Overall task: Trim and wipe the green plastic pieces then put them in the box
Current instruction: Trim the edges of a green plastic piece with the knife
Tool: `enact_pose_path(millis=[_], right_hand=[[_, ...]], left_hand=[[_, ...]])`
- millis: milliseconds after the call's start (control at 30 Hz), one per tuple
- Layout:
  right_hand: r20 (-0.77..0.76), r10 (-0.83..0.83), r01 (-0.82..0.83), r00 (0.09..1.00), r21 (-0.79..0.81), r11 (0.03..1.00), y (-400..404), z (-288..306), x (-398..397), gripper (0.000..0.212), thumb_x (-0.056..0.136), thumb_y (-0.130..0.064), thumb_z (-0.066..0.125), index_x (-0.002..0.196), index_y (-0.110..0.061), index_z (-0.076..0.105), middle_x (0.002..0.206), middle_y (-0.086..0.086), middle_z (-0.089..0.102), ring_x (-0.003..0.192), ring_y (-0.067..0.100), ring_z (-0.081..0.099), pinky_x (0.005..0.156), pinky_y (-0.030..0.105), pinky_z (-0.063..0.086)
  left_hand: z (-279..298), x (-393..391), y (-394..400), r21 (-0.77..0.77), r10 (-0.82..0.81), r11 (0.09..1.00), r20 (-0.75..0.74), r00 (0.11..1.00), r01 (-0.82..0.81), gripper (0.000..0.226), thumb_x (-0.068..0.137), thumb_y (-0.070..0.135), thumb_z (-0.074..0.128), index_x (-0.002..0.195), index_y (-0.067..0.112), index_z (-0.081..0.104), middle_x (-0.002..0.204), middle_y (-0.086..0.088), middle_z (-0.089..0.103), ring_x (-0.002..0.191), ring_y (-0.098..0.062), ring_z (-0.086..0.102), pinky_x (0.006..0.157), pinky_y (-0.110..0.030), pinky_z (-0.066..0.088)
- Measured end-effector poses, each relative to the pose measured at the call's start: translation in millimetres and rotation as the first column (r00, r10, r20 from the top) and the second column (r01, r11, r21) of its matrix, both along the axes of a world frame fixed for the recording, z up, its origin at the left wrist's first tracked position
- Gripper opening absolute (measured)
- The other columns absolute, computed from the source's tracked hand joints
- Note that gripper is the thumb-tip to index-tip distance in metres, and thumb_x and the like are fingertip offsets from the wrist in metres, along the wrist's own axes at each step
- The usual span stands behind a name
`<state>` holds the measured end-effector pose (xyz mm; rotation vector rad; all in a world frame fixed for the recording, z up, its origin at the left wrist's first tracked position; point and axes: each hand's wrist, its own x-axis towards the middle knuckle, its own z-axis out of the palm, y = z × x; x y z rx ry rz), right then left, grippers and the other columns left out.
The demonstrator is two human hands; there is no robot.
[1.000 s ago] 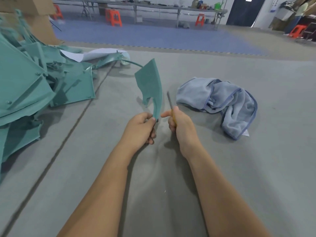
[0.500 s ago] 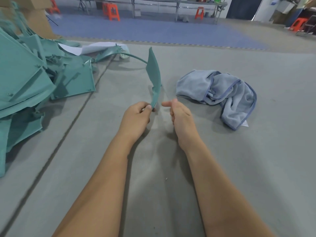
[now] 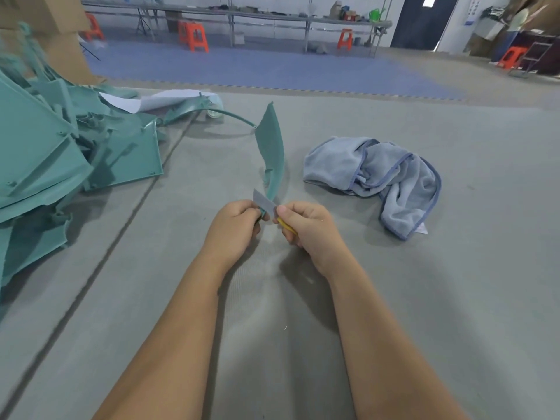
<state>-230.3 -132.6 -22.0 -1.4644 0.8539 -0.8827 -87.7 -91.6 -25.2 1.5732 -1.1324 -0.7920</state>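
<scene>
- Centrally, the left hand [image 3: 235,230] grips the lower end of a curved green plastic piece [image 3: 270,147], holding it upright above the grey surface [image 3: 303,344] so that its pointed tip rises away from the person.
- Just beside it, the right hand [image 3: 309,227] has its fingers curled round a knife with a yellow handle [image 3: 286,227]; the thumb lies along the top.
- The grey blade [image 3: 263,202] sticks out to the left from that hand and lies against the bottom of the green plastic piece, right by the left hand's fingertips.
- A crumpled light blue cloth [image 3: 388,177] with a darker blue hem lies on the surface to the right of the hands, apart from both.
- A big heap of green plastic pieces [image 3: 54,159] fills the left side of the surface, well apart from the hands.
- A white sheet [image 3: 157,100] lies at the far edge of that heap.
- A brown cardboard box [image 3: 60,34] stands behind the heap, in the far left corner.
- Beyond the surface lies a blue floor mat [image 3: 257,66] with 4 orange stools [image 3: 194,36] and a long bench [image 3: 272,18] carrying small items.
</scene>
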Motion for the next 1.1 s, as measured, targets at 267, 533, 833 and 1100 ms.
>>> enact_pose_path(millis=[267, 533, 833, 1100], right_hand=[[-0.107, 0.015, -0.020, 0.994, -0.046, 0.999, -1.2, -2.1, 2.2, 0.030, 0.097, -0.023, 0.056, 0.068, -0.020, 0.065, 0.045, -0.008, 0.046, 0.046, 0.007, 0.038, 0.053, 0.021, 0.033], [-0.081, -0.137, 0.130, 0.987, -0.084, 0.988, -8.3, -4.9, 5.6, 0.031, 0.098, -0.022, 0.054, 0.069, -0.018, 0.061, 0.043, -0.011, 0.044, 0.044, 0.006, 0.036, 0.050, 0.022, 0.030], [-0.045, 0.001, -0.006, 0.999, -0.092, 0.996, -8.9, -7.2, 1.8, 0.030, 0.098, -0.019, 0.055, 0.069, -0.018, 0.064, 0.045, -0.007, 0.044, 0.044, 0.007, 0.034, 0.045, 0.016, 0.030], [0.153, -0.226, 0.226, 0.962, 0.016, 0.974, -13.7, -4.9, 3.9, 0.032, 0.098, -0.016, 0.056, 0.067, -0.018, 0.061, 0.045, -0.008, 0.044, 0.039, 0.002, 0.033, 0.040, 0.012, 0.028]], left_hand=[[3.3, 1.6, 2.4, -0.021, -0.004, 1.000, -0.075, 0.997, 0.003, 0.021, 0.088, 0.008, 0.044, 0.079, -0.001, 0.061, 0.048, 0.002, 0.043, 0.042, -0.010, 0.035, 0.039, -0.020, 0.029], [3.3, 3.7, 3.7, -0.050, -0.033, 0.998, -0.090, 0.995, 0.028, 0.032, 0.095, 0.007, 0.044, 0.068, 0.010, 0.061, 0.042, 0.006, 0.038, 0.039, -0.006, 0.032, 0.042, -0.019, 0.025], [2.4, 2.5, 5.0, -0.065, -0.045, 0.997, -0.051, 0.998, 0.041, 0.032, 0.094, 0.008, 0.046, 0.065, 0.011, 0.060, 0.045, 0.005, 0.038, 0.041, -0.006, 0.032, 0.041, -0.018, 0.025], [1.1, 2.4, 4.2, -0.043, -0.058, 0.997, -0.003, 0.998, 0.058, 0.033, 0.094, 0.011, 0.045, 0.065, 0.012, 0.061, 0.045, 0.005, 0.037, 0.044, -0.009, 0.031, 0.048, -0.027, 0.023]])
